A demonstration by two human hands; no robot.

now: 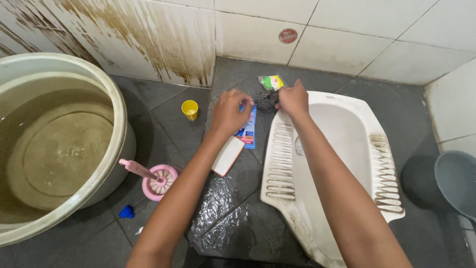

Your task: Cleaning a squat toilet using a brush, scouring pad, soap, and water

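Two hands meet at far end of white squat toilet pan [347,149], over grey floor tiles [233,218]. Both forearms reach far, nearly parallel. Right hand [293,99] pinches dark steel-wool scourer [266,100], fingers curled. Left hand [229,110], fingers bent, touches scourer's left edge, over blue packet [249,130]. Scourer sits between hands, right hand nearer.
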